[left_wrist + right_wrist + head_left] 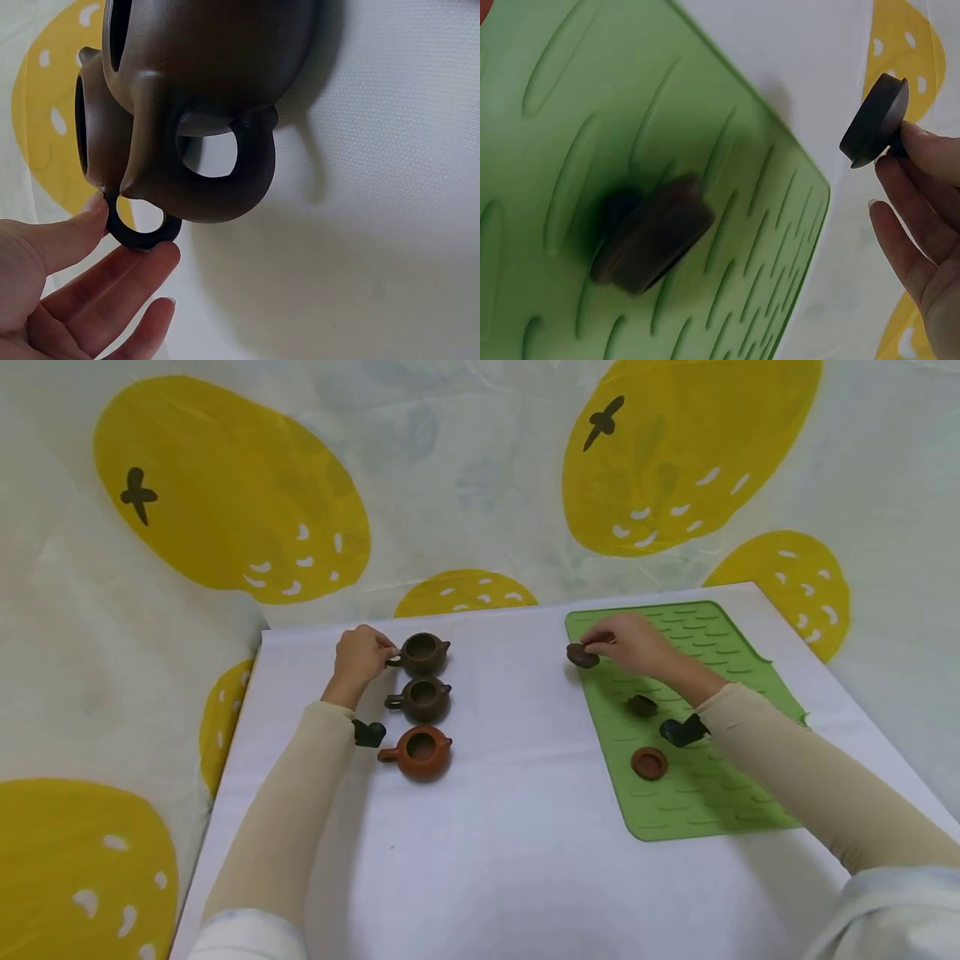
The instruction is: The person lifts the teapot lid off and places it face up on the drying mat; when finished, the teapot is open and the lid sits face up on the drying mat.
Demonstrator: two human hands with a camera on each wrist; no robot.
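Three lidless teapots stand in a column on the left of the white table: a dark brown far teapot [423, 654], a dark brown middle teapot [426, 699] and a reddish-brown near teapot [424, 753]. My left hand [362, 653] pinches the far teapot's ring handle [137, 238] between thumb and fingers. Over the left edge of the green mat, my right hand [632, 643] holds a dark teapot lid [875, 120] by its knob, raised and tilted. A second dark lid [642, 706] lies tipped on the mat, with a reddish lid [649, 763] nearer me.
The ridged green mat [675, 814] covers the table's right part. White table surface [517, 793] lies between the teapots and the mat. Behind the table hangs a pale cloth [465, 468] with yellow fruit shapes.
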